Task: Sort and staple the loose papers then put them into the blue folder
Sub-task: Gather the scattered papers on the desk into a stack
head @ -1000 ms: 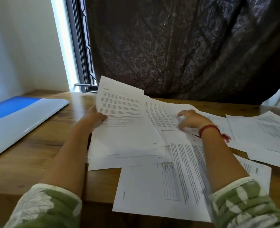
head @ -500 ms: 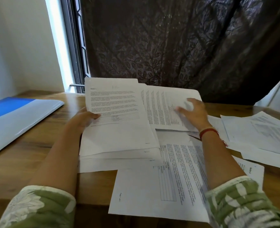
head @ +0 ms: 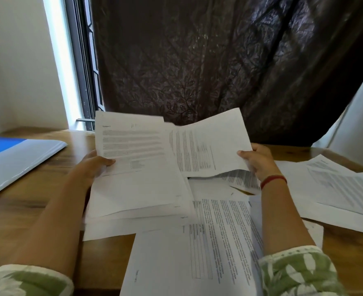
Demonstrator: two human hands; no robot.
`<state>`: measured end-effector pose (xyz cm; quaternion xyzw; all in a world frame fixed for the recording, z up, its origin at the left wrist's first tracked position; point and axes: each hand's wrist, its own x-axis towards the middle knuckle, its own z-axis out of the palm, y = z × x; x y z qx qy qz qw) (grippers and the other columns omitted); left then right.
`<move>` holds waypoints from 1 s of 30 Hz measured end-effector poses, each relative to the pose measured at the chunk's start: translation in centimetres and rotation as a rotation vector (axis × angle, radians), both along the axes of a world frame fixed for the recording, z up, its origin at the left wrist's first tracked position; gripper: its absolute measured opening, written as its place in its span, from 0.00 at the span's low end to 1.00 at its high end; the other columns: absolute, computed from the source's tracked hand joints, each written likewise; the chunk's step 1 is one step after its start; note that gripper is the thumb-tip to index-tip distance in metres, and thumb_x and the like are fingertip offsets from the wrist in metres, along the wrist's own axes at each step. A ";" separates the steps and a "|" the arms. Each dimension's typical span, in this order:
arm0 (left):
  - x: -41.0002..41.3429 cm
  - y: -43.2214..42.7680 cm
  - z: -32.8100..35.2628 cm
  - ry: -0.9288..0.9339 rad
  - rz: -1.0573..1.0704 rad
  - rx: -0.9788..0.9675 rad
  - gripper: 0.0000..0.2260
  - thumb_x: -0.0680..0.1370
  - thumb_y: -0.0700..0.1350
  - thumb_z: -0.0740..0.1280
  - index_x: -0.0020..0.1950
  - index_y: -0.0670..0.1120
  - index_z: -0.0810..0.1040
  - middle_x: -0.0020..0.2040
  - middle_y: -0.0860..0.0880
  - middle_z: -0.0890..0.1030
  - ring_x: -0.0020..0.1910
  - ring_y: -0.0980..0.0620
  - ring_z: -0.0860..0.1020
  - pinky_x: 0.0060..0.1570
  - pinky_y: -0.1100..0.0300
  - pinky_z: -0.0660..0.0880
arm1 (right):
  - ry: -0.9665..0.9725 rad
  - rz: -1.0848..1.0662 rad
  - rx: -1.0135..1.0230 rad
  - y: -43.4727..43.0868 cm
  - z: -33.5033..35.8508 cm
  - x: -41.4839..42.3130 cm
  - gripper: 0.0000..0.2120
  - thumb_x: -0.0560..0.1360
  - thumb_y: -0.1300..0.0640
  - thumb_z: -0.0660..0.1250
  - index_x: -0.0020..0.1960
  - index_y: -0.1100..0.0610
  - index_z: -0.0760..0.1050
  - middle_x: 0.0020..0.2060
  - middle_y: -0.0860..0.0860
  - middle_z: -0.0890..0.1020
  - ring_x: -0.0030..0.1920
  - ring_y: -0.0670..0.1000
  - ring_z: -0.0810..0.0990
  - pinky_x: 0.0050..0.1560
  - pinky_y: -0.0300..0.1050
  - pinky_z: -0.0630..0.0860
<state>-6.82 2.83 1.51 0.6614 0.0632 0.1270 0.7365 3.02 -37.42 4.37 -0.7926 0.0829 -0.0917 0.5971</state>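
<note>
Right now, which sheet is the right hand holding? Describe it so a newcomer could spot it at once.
Start at the dark curtain behind the wooden table. Just below its hem, the right hand pinches the right edge of a printed sheet. Unlike the loose papers lying flat, it is lifted and bowed, its text lines running sideways, beside the stack in the left hand.

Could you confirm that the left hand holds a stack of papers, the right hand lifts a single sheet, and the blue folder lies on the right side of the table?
Not quite: the blue folder lies on the left side of the table, as the head view shows. The rest stands: the left hand holds a stack of papers, and the right hand lifts a single sheet.
</note>
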 end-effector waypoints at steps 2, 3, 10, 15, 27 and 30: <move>0.2 -0.5 0.1 0.032 0.030 0.014 0.20 0.76 0.25 0.59 0.66 0.37 0.72 0.46 0.48 0.83 0.49 0.48 0.79 0.54 0.54 0.76 | -0.148 -0.190 0.026 0.1 0.2 0.2 0.10 0.75 0.61 0.68 0.56 0.58 0.77 0.52 0.55 0.81 0.51 0.55 0.78 0.54 0.50 0.76; 0.2 -0.7 0.0 0.042 0.050 0.016 0.20 0.77 0.25 0.59 0.67 0.37 0.71 0.47 0.47 0.83 0.50 0.46 0.79 0.51 0.55 0.78 | -0.216 -0.299 0.096 0.2 0.2 0.1 0.11 0.75 0.63 0.67 0.57 0.60 0.77 0.52 0.56 0.80 0.50 0.55 0.78 0.51 0.47 0.76; 0.7 -1.6 -0.3 0.076 0.200 -0.076 0.22 0.77 0.25 0.60 0.70 0.34 0.68 0.67 0.36 0.73 0.66 0.36 0.72 0.66 0.45 0.70 | -0.310 -0.492 0.852 2.1 0.5 -0.5 0.14 0.75 0.70 0.61 0.59 0.64 0.75 0.49 0.55 0.79 0.44 0.50 0.78 0.47 0.43 0.78; 0.4 -2.7 -0.1 0.063 0.233 -0.082 0.21 0.77 0.25 0.60 0.70 0.33 0.67 0.66 0.36 0.73 0.66 0.37 0.72 0.62 0.48 0.72 | -0.177 -0.218 0.776 7.6 -0.2 -1.3 0.14 0.75 0.66 0.68 0.60 0.60 0.76 0.52 0.54 0.82 0.43 0.49 0.81 0.50 0.47 0.80; 0.2 -3.0 -0.2 0.061 0.262 0.022 0.18 0.77 0.28 0.59 0.65 0.39 0.73 0.55 0.44 0.79 0.47 0.50 0.79 0.32 0.65 0.77 | 0.143 0.435 0.434 15.4 -2.7 -5.9 0.16 0.69 0.75 0.71 0.50 0.59 0.72 0.45 0.53 0.81 0.40 0.49 0.81 0.36 0.38 0.81; 0.6 -3.0 -0.4 0.057 0.274 0.034 0.18 0.77 0.29 0.58 0.64 0.40 0.73 0.54 0.44 0.80 0.53 0.45 0.80 0.38 0.60 0.78 | 0.183 0.504 0.365 15.9 -2.8 -6.1 0.19 0.68 0.73 0.73 0.53 0.59 0.73 0.45 0.52 0.82 0.39 0.48 0.82 0.44 0.42 0.82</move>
